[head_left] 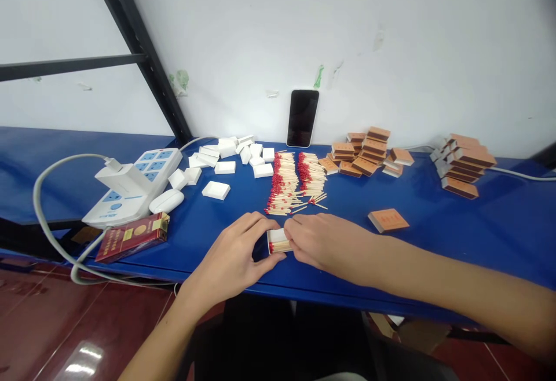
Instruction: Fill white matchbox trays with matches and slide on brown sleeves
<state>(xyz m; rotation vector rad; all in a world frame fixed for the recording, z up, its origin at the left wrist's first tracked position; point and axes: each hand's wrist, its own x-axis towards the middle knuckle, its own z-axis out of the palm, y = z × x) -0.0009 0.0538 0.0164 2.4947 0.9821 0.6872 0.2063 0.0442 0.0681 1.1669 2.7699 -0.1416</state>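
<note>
At the shelf's front edge, my left hand (237, 251) grips a small white matchbox tray (275, 235) between thumb and fingers. A layer of matches (279, 246) with red heads to the left lies along the near side of the tray. My right hand (310, 239) is curled over the tray's right end, fingertips at the matches; whatever it pinches is hidden. Just beyond the hands lie two piles of loose red-headed matches, a left pile (284, 181) and a right pile (311, 175). One orange matchbox sleeve (388, 220) lies to the right of my right hand.
Several white trays (216, 190) are scattered at the back left. Orange matchboxes are heaped (365, 152) right of the matches and stacked (464, 164) farther right. A phone (303, 117) leans on the wall. At left are a power strip (143, 175), cable and red cigarette pack (133, 236).
</note>
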